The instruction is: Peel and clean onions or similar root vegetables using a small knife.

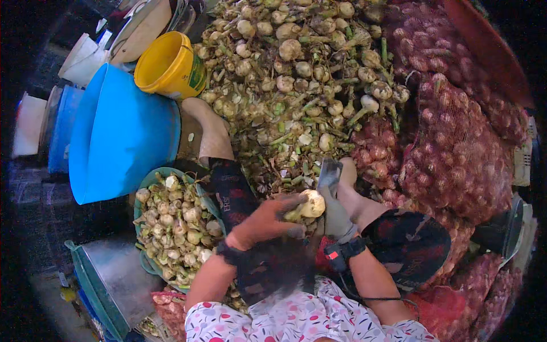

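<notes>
My left hand [267, 220] grips a pale garlic bulb [314, 204] by its neck, with the rounded end turned to the right. Close beside it, my right hand [335, 216] wears a grey glove and holds a broad metal blade [329, 173] pointing away from me. Its handle is hidden in the glove. The blade stands right by the bulb; I cannot tell whether they touch. Beyond both hands spreads a heap of garlic bulbs [295, 68] with stems and roots. A green tub [143, 194] filled with garlic that looks trimmed sits left of my left arm.
A large blue tub [124, 132] and a yellow bucket [166, 64] stand at the left. Red mesh sacks [457, 158] of bulbs line the right side. My bare feet [209, 124] flank the heap's near end. A grey metal container [119, 278] is at lower left.
</notes>
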`<state>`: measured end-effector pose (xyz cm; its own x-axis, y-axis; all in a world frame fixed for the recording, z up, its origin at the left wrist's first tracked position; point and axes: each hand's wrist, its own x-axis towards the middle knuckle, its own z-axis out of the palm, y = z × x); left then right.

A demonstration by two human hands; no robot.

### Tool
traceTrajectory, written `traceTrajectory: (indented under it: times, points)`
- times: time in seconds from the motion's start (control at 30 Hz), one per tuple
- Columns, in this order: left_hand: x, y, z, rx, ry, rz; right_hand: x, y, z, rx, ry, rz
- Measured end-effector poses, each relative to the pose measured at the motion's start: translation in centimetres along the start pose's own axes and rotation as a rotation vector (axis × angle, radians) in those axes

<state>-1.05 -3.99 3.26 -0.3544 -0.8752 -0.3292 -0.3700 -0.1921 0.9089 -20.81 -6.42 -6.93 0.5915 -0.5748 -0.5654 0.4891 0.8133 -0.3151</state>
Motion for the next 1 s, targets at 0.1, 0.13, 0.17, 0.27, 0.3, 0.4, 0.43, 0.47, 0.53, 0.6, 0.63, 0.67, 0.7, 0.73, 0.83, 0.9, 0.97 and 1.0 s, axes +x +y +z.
traceTrajectory:
  times: [0.1,0.13,0.17,0.27,0.3,0.4,0.43,0.47,0.53,0.6,0.63,0.67,0.7,0.73,0.83,0.9,0.97,1.0]
  points:
    - [-1.0,1.0,-1.5,-0.234,-0.024,-0.142,-0.7,-0.2,0.0,-0.659,0.112,-0.276]
    - [-1.2,0.8,-1.8,-0.245,-0.003,-0.167,-1.4,-0.8,2.0,-0.811,0.089,-0.356]
    - [-0.6,0.9,-1.5,-0.216,-0.003,-0.219,-2.1,-1.2,3.8,-0.707,0.203,-0.254]
    - [-0.4,-1.5,0.0,-0.433,0.104,-0.208,-2.2,-1.2,3.3,-0.956,0.269,-0.25]
    - [-0.6,-1.9,0.7,-0.575,0.151,-0.216,-2.3,-1.0,2.9,-0.928,0.249,-0.362]
    - [-1.5,-2.4,1.2,-0.743,0.266,-0.165,-3.1,-0.9,2.5,-1.192,0.156,-0.571]
    - [-1.6,-2.4,1.4,-0.706,0.308,-0.138,-3.5,-1.2,2.6,-1.448,0.076,-0.605]
    - [-1.4,-2.6,1.6,-0.588,0.325,-0.111,-4.0,-1.9,2.7,-1.676,-0.001,-0.669]
    - [-1.3,-3.8,2.0,-0.267,0.343,-0.071,-4.1,-1.4,3.0,-1.858,-0.088,-0.734]
    - [-1.3,-4.6,2.2,-0.076,0.342,-0.063,-4.0,-1.1,3.2,-1.915,-0.14,-0.801]
    - [-1.5,-5.0,2.3,-0.091,0.347,-0.072,-4.1,-0.7,3.5,-1.936,-0.105,-0.746]
    - [-1.5,-4.8,2.4,-0.159,0.322,-0.098,-4.0,-0.6,3.3,-1.942,-0.069,-0.688]
    - [-1.6,-4.7,2.4,-0.226,0.299,-0.129,-3.9,-0.4,3.2,-1.945,-0.034,-0.628]
    - [-1.9,-4.4,2.3,-0.342,0.249,-0.181,-3.1,0.4,2.1,-1.93,-0.001,-0.567]
    - [-1.4,-1.1,3.6,-0.676,0.143,0.054,-0.6,-0.7,-1.4,-1.874,0.24,-0.004]
    - [-1.4,0.3,3.7,-0.502,0.304,0.399,0.2,1.2,-1.6,-1.781,0.265,0.001]
    - [-2.0,-0.5,2.6,-0.759,0.358,0.179,0.8,1.9,-1.4,-1.435,0.229,-0.064]
    - [-2.8,-0.8,1.7,-0.812,0.397,0.111,0.6,1.7,-1.6,-1.273,0.234,-0.089]
